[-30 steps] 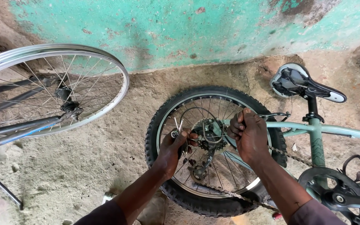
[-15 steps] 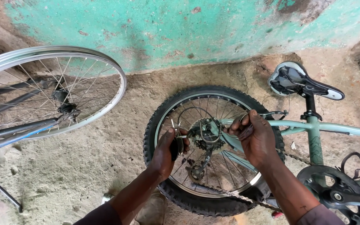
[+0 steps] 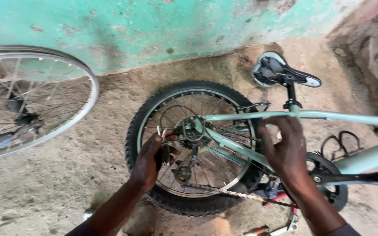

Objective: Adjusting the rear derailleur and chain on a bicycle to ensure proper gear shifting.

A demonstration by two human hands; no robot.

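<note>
Here, left hand [image 3: 154,155] closed on a small tool [image 3: 162,132] at the rear wheel [image 3: 193,146] hub, beside the gears. Right hand [image 3: 287,148] loose-fingered, resting near the pale green frame [image 3: 311,114]. Best to keep tool square, frame steadied.

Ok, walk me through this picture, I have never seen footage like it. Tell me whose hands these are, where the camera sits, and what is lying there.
The one view comes from a camera worn on a person's head, looking down, so both hands are that person's own. A pale green bicycle lies on its side on the dirt ground beside a green painted wall. The left hand grips a small dark tool with metal ends, held against the spokes of the rear wheel near its gear cluster. The right hand is open, fingers spread, over the frame near the tyre; whether it touches is unclear. The black saddle sits at top right, the chain runs below, and a second wheel is at left.
</note>
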